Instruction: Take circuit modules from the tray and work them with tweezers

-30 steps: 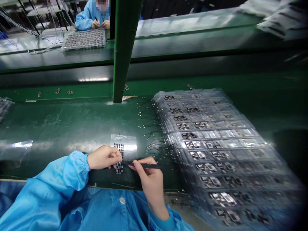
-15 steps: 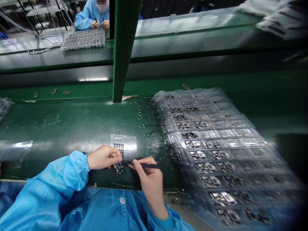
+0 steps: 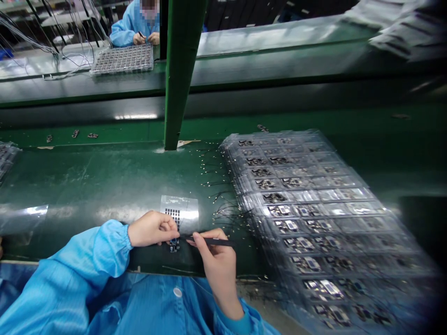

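A small circuit board (image 3: 174, 246) is pinched in my left hand (image 3: 153, 229), just over the near part of the green bench. My right hand (image 3: 218, 260) is closed around dark tweezers (image 3: 219, 242), whose tip points left at the board's upper end. Whether the tip touches the board is too fine to tell. Behind my left fingers lies a clear sheet with rows of small black squares (image 3: 172, 214), its lower part covered by my hand.
To the right, a stack of clear plastic trays (image 3: 307, 204) holds circuit boards. Thin black cables (image 3: 223, 209) lie along its left edge. A green post (image 3: 181, 74) rises from the bench. Across the line, a co-worker (image 3: 136, 28) in blue sits at another tray (image 3: 122, 59).
Both hands keep nearly the same pose, with my left fingertips shifted slightly right over the board. On the far belt, loose boards have slid a little left.
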`<action>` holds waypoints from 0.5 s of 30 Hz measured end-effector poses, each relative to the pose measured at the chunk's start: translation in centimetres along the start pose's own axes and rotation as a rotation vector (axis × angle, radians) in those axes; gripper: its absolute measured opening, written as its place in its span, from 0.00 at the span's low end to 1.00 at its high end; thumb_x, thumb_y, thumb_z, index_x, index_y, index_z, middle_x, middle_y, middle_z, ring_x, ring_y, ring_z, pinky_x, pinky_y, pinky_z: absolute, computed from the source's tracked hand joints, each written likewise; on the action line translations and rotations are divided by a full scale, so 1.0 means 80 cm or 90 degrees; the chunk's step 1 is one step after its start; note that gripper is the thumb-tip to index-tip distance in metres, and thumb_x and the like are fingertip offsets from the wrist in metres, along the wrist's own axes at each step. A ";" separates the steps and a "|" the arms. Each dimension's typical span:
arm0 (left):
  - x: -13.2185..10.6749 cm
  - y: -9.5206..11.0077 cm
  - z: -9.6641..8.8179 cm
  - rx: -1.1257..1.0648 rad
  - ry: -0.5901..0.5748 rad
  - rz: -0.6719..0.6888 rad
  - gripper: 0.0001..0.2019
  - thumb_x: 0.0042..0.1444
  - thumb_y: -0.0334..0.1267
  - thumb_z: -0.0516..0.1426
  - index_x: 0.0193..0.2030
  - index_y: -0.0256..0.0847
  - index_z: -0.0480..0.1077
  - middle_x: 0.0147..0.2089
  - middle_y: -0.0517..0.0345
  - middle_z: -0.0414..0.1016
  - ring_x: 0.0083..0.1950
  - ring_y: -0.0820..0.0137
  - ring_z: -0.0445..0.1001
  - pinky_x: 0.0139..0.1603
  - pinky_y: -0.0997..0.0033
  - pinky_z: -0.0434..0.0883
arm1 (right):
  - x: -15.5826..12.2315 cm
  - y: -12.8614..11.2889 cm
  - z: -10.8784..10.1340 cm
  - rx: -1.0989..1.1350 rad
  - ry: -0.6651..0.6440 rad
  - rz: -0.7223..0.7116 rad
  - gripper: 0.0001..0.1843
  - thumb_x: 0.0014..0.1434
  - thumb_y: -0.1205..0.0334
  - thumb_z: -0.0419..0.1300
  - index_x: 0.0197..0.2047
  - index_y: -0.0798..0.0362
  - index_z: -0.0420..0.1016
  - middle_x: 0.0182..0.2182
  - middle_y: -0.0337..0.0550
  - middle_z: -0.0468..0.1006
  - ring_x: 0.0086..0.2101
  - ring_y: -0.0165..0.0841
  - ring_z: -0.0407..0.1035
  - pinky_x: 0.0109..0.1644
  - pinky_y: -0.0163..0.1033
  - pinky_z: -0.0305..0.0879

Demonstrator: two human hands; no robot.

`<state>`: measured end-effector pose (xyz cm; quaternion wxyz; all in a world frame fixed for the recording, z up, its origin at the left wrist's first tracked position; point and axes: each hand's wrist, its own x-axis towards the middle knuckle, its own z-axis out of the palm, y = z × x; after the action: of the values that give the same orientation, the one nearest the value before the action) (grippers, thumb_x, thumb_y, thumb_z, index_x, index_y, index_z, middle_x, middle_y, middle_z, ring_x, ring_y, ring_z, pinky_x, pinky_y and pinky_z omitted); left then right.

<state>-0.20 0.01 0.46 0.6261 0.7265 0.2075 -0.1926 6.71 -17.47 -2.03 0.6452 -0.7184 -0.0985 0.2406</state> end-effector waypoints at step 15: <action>-0.002 0.008 0.002 0.015 0.076 0.067 0.04 0.50 0.34 0.56 0.27 0.36 0.67 0.19 0.67 0.63 0.21 0.80 0.62 0.23 0.81 0.61 | -0.003 0.003 -0.003 0.000 0.047 -0.074 0.17 0.52 0.50 0.64 0.26 0.55 0.66 0.22 0.38 0.70 0.24 0.30 0.71 0.29 0.33 0.71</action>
<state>0.01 -0.23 1.05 0.6131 0.7540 0.2039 -0.1185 6.56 -17.81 -2.19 0.6611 -0.7200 -0.1163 0.1764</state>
